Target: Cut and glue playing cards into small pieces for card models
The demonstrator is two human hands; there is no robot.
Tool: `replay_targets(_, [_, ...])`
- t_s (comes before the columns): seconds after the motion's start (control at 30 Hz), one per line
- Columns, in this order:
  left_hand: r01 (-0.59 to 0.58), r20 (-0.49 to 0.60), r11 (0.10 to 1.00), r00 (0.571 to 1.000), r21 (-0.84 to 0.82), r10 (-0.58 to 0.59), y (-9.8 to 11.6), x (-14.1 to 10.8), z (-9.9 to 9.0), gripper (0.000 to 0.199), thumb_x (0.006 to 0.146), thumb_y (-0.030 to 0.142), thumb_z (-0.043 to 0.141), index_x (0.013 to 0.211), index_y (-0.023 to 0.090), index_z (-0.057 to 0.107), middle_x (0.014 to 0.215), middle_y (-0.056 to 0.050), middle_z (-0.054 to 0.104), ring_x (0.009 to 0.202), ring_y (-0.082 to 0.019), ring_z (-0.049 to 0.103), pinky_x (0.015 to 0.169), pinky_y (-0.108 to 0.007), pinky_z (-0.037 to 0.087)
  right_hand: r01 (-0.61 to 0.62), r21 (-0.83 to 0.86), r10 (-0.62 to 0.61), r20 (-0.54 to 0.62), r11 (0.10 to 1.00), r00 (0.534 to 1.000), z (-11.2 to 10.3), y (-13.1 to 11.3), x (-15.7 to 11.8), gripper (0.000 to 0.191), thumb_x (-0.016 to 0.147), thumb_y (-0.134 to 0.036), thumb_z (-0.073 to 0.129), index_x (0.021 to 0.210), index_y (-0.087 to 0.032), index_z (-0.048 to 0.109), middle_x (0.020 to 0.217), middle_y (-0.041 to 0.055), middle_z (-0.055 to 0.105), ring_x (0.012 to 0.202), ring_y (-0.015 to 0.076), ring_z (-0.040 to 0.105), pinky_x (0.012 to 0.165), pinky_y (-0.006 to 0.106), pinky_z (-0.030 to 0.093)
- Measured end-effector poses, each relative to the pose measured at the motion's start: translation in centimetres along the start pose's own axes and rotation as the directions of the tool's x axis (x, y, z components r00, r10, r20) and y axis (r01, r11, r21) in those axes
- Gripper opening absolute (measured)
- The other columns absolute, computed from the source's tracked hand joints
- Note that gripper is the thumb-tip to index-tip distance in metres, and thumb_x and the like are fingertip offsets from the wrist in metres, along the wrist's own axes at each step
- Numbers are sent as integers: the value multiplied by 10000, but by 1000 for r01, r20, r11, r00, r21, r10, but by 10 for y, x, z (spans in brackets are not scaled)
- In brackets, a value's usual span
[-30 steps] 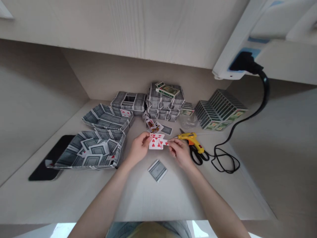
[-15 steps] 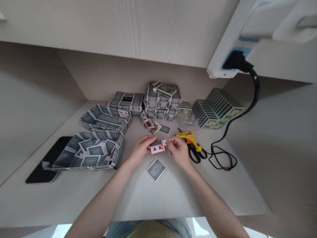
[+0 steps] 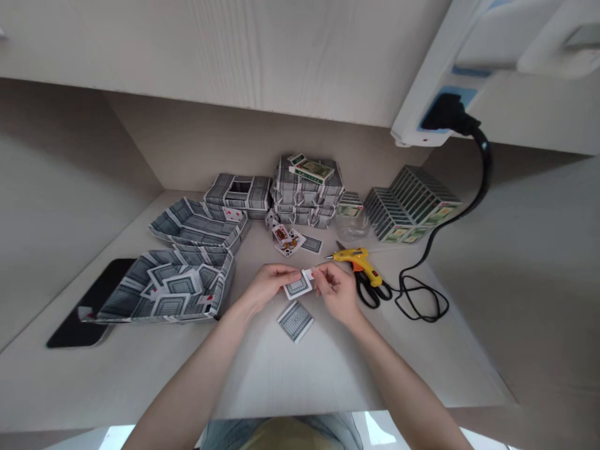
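Between both hands is a folded playing card (image 3: pixel 297 287), its grey patterned back toward me and a bit of red showing at its right end. My left hand (image 3: pixel 270 283) pinches the card's left and upper edge. At the right end, the fingers of my right hand (image 3: pixel 335 289) are closed on the same card. Just below on the table lies a square-looking grey piece of folded card (image 3: pixel 295 321). Beyond the hands are loose face cards (image 3: pixel 289 242) and a face-down card (image 3: pixel 311 244).
To the left, a tray built of cards (image 3: pixel 225 275) holds loose cards and overlaps a black phone (image 3: pixel 75 325). Card-built boxes (image 3: pixel 307 187) stand at the back. On the right are a yellow glue gun (image 3: pixel 359 257), black-handled scissors (image 3: pixel 370 297), a cable (image 3: pixel 422 300) and stacked card packs (image 3: pixel 417 203).
The held card has turned over: its red heart face showed before, and now its grey back does. Both hands stay in nearly the same place.
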State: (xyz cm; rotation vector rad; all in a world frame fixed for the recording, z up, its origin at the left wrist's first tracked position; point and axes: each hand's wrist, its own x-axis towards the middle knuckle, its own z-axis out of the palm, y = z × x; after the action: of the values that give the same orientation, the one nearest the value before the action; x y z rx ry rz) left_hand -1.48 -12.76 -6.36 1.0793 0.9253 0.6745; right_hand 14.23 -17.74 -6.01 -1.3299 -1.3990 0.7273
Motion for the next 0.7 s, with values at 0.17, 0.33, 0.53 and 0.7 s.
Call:
replay_targets(0.17, [10, -6, 998, 1000, 64, -9, 4, -3, 0, 236, 580, 316, 697, 734, 137, 695, 683, -45, 685, 602, -146, 585, 580, -255, 448, -2, -2, 2, 13, 1000, 1000, -1, 0, -2, 196, 792, -355, 499, 699, -186, 534, 514, -36, 475, 446, 100, 437, 432, 218, 348])
replay_targets(0.33, [-119, 38, 960, 993, 253, 113, 4, -5, 3, 209, 623, 350, 650, 650, 143, 654, 604, -2, 630, 564, -117, 531, 547, -222, 403, 4, -27, -3, 21, 1000, 1000, -2, 2, -3, 191, 801, -343, 490, 687, -192, 517, 511, -42, 445, 445, 99, 411, 432, 220, 326])
replay_targets(0.53, [-310, 84, 839, 948, 448, 306, -1, -9, 10, 295, 747, 398, 521, 595, 147, 553, 524, 45, 458, 516, -77, 395, 483, -183, 303, 15, -23, -14, 22, 1000, 1000, -4, 0, -2, 194, 804, -340, 492, 680, -192, 512, 519, -44, 417, 456, 97, 387, 437, 221, 306])
replay_targets(0.7, [-345, 120, 821, 937, 454, 327, -1, -13, 13, 335, 770, 404, 487, 560, 145, 519, 518, 46, 408, 515, -75, 364, 478, -186, 290, -1, 27, 0, 38, 1000, 999, -4, -2, -3, 187, 801, -326, 501, 673, -190, 506, 505, -50, 420, 441, 91, 383, 437, 218, 304])
